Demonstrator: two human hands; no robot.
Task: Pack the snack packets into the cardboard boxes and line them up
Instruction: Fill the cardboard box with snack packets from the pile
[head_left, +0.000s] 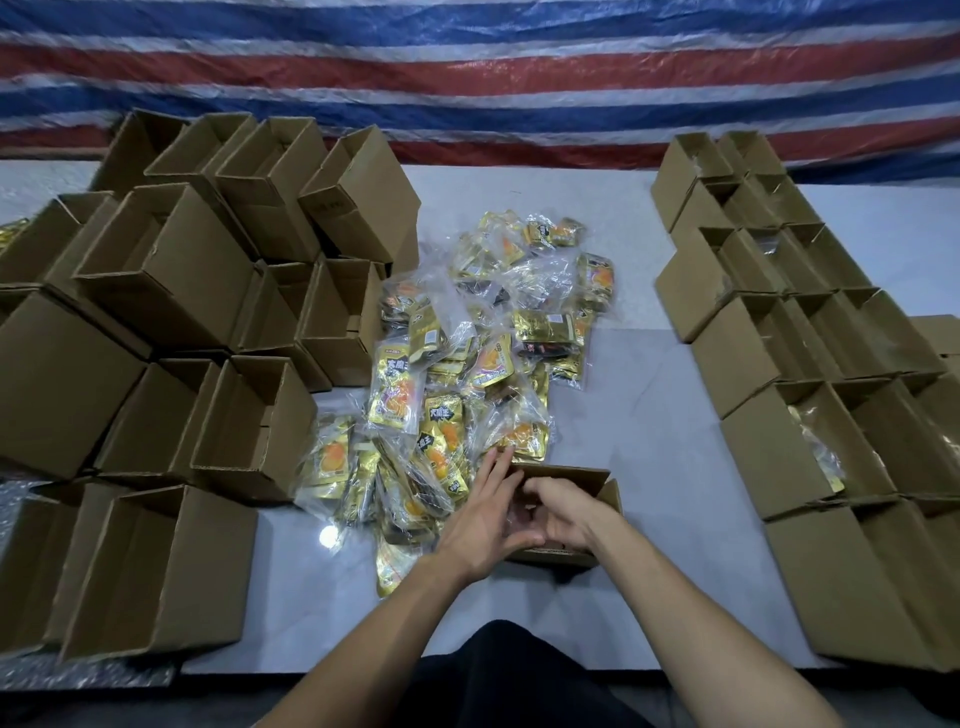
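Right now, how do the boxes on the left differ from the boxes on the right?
The left boxes sit jumbled, stacked and tilted; the right boxes stand upright in neat rows. The left boxes look empty; some right boxes show packets inside. Both are open-topped brown cardboard.

Table (649, 415): cardboard boxes (171, 280), snack packets (467, 364)

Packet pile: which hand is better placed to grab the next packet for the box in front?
Left. The left hand, fingers straight, reaches the packet pile beside the box; the right hand is curled over the box.
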